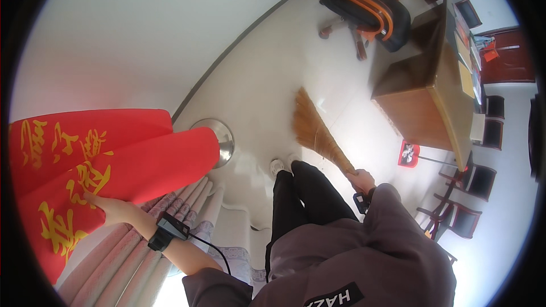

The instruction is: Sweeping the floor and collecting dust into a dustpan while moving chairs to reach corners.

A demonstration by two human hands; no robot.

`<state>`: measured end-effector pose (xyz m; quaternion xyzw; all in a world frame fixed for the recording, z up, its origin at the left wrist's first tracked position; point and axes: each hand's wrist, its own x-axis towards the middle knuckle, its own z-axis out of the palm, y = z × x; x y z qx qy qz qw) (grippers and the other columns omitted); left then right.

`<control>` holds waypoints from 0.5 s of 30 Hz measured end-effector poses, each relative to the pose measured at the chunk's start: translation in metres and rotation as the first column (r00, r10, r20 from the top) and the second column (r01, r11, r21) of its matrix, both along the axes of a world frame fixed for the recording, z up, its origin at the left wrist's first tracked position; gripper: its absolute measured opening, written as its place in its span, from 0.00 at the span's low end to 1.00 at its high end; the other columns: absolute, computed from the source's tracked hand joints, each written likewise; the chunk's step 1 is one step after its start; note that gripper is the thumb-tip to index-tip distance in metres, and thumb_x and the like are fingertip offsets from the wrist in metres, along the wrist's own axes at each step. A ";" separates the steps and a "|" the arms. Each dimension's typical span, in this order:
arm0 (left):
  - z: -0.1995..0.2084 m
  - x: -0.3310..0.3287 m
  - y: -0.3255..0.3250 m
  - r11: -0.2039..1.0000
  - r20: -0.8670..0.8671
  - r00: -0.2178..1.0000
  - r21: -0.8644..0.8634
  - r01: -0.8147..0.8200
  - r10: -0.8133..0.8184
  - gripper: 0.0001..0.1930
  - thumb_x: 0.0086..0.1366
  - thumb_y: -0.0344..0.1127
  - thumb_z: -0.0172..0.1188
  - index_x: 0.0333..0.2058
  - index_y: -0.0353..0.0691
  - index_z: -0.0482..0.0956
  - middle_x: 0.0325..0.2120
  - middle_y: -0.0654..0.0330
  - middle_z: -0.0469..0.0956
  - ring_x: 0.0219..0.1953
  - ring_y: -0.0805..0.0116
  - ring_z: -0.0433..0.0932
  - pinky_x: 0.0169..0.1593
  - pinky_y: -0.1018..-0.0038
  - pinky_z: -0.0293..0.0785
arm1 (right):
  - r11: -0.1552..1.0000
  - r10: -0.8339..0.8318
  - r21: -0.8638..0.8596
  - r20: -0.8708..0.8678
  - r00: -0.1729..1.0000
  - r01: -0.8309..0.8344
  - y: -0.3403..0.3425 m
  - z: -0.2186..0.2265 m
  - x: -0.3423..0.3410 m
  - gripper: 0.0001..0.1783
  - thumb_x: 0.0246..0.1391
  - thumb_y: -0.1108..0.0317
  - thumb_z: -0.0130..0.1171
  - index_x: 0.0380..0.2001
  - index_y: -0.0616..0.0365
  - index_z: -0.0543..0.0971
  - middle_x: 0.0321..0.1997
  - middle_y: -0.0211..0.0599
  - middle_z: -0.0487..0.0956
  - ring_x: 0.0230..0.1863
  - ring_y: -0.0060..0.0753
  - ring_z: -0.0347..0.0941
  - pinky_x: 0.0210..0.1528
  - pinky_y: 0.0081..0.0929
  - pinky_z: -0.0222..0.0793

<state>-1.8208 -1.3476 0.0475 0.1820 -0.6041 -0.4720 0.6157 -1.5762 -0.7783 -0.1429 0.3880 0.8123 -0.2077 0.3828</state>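
Note:
My right hand [362, 180] is wrapped round the handle end of a straw broom [318, 131]. The broom's bristles fan out over the pale floor, ahead and to the right of my shoes. On the left, my left hand [116, 210] grips the edge of a large red flag [142, 165] with yellow lettering. Its thumb lies on the front of the cloth, and the other fingers are hidden behind it. The flag hangs in folds above a round, shiny metal base [226, 142], which it partly covers.
Patterned curtains [128, 264] hang beside my left forearm. A white wall [142, 34] runs along the left. A wheeled chair [369, 8] stands ahead, with a wooden desk [421, 91] at right. A red dustpan [408, 154] and several dark chairs [482, 182] are further right.

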 end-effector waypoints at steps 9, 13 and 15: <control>-0.008 -0.007 -0.010 0.998 0.094 0.994 -0.031 -0.057 0.060 0.24 0.56 0.30 0.60 0.49 0.29 0.64 0.48 0.51 0.69 0.44 0.63 0.72 0.46 0.69 0.72 | 0.951 -0.196 -0.285 -0.248 0.949 0.122 -0.017 -0.049 -0.071 0.31 0.40 0.41 0.56 0.33 0.60 0.80 0.30 0.46 0.79 0.33 0.42 0.77 0.38 0.33 0.70; -0.017 -0.005 -0.008 0.997 0.218 0.973 0.018 -0.078 0.072 0.27 0.56 0.35 0.61 0.52 0.31 0.63 0.49 0.53 0.69 0.44 0.65 0.72 0.45 0.68 0.73 | 0.723 -0.547 -0.596 -0.187 0.816 0.348 -0.048 -0.074 -0.133 0.27 0.44 0.50 0.61 0.32 0.68 0.79 0.26 0.39 0.79 0.25 0.29 0.74 0.28 0.25 0.69; -0.018 0.004 -0.025 0.992 0.312 0.944 0.014 -0.123 0.112 0.26 0.56 0.35 0.61 0.52 0.31 0.64 0.50 0.53 0.68 0.44 0.65 0.71 0.47 0.67 0.72 | 0.678 -0.580 -0.648 -0.181 0.794 0.347 -0.066 -0.091 -0.177 0.27 0.44 0.51 0.61 0.32 0.69 0.79 0.27 0.39 0.79 0.25 0.29 0.74 0.28 0.25 0.69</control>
